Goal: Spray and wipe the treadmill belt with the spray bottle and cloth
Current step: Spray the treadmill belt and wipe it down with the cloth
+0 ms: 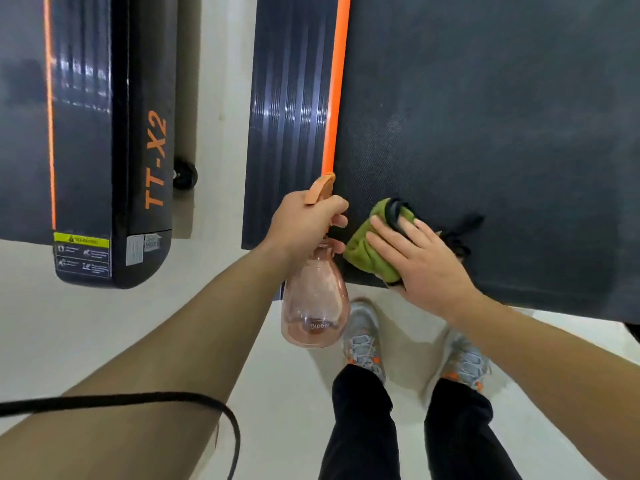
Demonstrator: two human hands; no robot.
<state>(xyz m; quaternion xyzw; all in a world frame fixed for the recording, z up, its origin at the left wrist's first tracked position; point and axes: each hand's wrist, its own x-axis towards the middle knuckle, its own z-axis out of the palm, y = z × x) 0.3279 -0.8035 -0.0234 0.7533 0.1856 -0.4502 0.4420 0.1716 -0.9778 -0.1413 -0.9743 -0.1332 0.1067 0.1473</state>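
The dark treadmill belt [485, 133] fills the upper right, edged on its left by an orange stripe. My left hand [304, 223] grips the neck and orange trigger head of a clear pink spray bottle [313, 306], which hangs over the belt's near left corner. My right hand [422, 261] lies flat with straight fingers on a folded green cloth [367, 251], pressing it onto the belt near its rear edge. A black loop sits on the cloth by my fingertips.
A ribbed black side rail [287, 116] runs left of the orange stripe. A second treadmill marked TT-X2 [104, 133] stands to the left across a strip of pale floor [214, 98]. My feet in grey shoes [363, 341] stand on the floor behind the belt.
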